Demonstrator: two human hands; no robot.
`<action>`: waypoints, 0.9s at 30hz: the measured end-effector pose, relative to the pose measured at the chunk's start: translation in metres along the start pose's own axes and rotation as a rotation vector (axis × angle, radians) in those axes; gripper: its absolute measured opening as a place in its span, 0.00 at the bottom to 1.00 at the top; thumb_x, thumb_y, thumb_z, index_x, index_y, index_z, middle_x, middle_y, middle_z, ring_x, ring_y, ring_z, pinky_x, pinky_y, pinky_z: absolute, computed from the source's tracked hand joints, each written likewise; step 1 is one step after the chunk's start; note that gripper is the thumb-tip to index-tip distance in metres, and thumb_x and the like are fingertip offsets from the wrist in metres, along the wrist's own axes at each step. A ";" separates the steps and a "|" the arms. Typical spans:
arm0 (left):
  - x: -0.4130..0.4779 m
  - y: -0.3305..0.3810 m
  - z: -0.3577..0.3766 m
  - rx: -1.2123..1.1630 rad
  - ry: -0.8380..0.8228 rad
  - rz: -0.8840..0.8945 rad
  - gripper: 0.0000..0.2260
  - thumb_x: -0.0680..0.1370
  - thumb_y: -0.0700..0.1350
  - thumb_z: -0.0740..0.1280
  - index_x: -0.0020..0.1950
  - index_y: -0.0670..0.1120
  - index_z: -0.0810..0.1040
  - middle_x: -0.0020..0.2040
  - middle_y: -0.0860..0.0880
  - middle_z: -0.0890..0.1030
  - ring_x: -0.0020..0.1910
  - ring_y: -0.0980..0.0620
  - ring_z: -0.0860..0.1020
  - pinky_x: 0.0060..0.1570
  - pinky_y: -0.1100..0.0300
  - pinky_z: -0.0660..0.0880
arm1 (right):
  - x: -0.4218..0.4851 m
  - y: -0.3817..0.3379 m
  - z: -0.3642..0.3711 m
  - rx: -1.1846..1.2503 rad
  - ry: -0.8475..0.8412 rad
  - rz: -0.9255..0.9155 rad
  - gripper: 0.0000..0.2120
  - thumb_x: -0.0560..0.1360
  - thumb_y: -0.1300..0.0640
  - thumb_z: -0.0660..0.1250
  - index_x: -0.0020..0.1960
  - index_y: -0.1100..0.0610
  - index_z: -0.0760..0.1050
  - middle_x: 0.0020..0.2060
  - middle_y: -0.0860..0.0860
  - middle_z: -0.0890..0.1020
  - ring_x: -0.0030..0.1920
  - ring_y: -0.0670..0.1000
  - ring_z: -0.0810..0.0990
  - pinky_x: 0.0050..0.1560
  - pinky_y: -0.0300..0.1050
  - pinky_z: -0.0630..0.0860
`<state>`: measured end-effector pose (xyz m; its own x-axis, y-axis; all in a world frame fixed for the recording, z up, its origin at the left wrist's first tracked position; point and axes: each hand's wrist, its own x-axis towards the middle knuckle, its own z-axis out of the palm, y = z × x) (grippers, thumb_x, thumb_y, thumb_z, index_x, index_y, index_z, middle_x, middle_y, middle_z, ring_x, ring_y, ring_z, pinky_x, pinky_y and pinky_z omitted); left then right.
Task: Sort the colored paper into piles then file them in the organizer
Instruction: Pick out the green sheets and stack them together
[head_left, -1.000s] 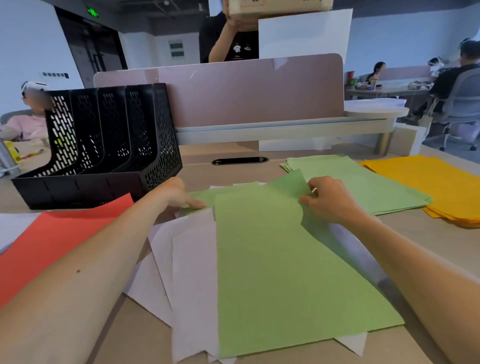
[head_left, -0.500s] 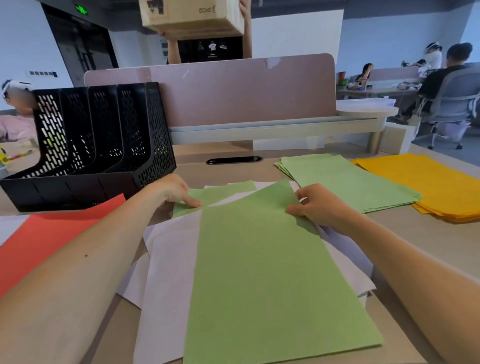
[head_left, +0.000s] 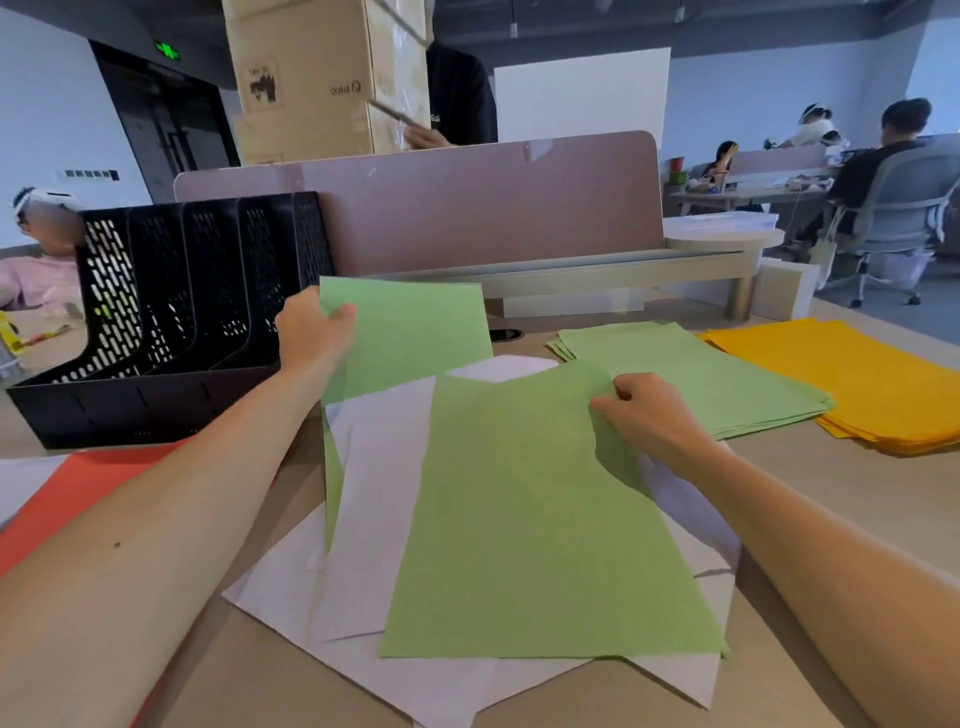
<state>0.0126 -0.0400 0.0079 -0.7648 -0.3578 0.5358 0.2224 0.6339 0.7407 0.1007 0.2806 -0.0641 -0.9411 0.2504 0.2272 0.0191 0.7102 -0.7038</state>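
My left hand (head_left: 311, 332) grips the top corner of a green sheet (head_left: 410, 332) and holds it raised, tilted up off the desk. My right hand (head_left: 644, 415) pinches the upper right edge of a second green sheet (head_left: 530, 530) that lies over a loose spread of white sheets (head_left: 374, 499). A green pile (head_left: 696, 374) sits to the right, with a yellow pile (head_left: 852, 379) beyond it. Red paper (head_left: 88, 483) lies at the left, under my left forearm. The black mesh organizer (head_left: 171, 322) stands at the back left.
A pink desk divider (head_left: 493, 208) runs along the back of the desk. Behind it a person carries a cardboard box (head_left: 311, 78). Other people sit at desks far right and far left. A black cable slot (head_left: 506, 334) shows behind the lifted sheet.
My left hand has taken hold of a green sheet that lay flat and lifted it up and back. My right hand has kept its pinch on the other green sheet.
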 end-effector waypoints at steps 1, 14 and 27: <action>0.002 0.007 -0.001 -0.011 0.036 0.038 0.08 0.77 0.42 0.65 0.53 0.40 0.80 0.49 0.45 0.81 0.47 0.48 0.78 0.46 0.58 0.71 | 0.000 -0.001 -0.001 0.079 0.037 0.012 0.14 0.75 0.58 0.65 0.33 0.60 0.68 0.28 0.54 0.69 0.30 0.52 0.66 0.29 0.42 0.59; -0.006 0.079 -0.022 -0.168 0.398 0.354 0.03 0.81 0.40 0.59 0.48 0.43 0.68 0.38 0.50 0.72 0.39 0.56 0.71 0.38 0.59 0.59 | -0.002 0.001 -0.012 0.195 -0.024 0.132 0.11 0.76 0.63 0.64 0.36 0.63 0.77 0.27 0.54 0.75 0.23 0.48 0.70 0.22 0.33 0.65; -0.139 0.048 0.026 -0.491 -0.318 0.909 0.04 0.82 0.36 0.61 0.52 0.42 0.74 0.52 0.47 0.83 0.54 0.55 0.81 0.54 0.63 0.74 | -0.003 0.007 -0.029 0.486 -0.183 0.303 0.07 0.79 0.68 0.62 0.42 0.63 0.72 0.27 0.54 0.78 0.17 0.41 0.74 0.17 0.30 0.66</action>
<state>0.1139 0.0576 -0.0412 -0.2972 0.3467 0.8896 0.9498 0.2027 0.2384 0.1140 0.3038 -0.0498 -0.9616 0.2466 -0.1205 0.1792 0.2316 -0.9562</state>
